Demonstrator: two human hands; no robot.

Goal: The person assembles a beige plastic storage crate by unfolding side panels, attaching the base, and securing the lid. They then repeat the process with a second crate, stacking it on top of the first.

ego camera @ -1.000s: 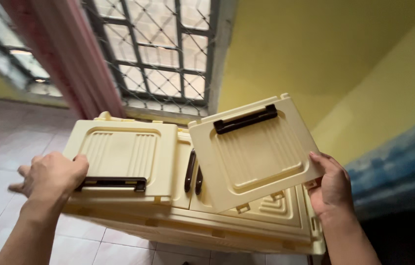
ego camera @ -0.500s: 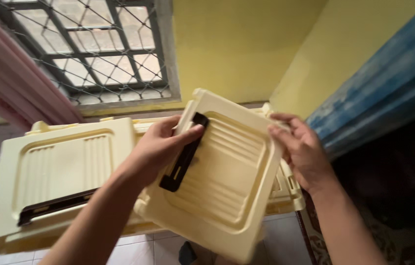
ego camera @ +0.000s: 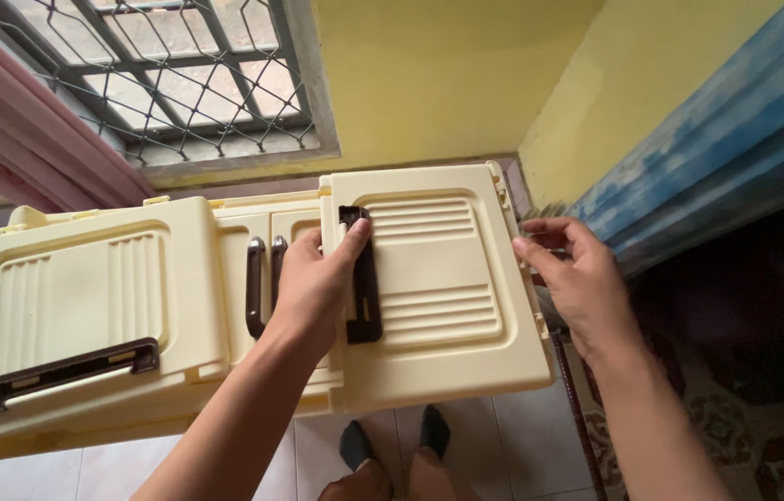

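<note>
A cream plastic folding crate lies flat in front of me, with ribbed panels and dark brown handles. My left hand grips the dark handle of the right-hand cream panel, which lies flat on the crate. At the right edge of that panel my right hand rests with its fingers spread and touching the rim. A second loose-looking panel with its own brown handle covers the left part of the crate.
A barred window and a pink curtain stand behind the crate. Yellow walls meet in a corner at the back. A blue surface rises on the right. My feet stand on pale floor tiles below.
The right panel was tilted up and is now laid flat on the crate. My left hand moved from the left panel's handle to this panel's handle.
</note>
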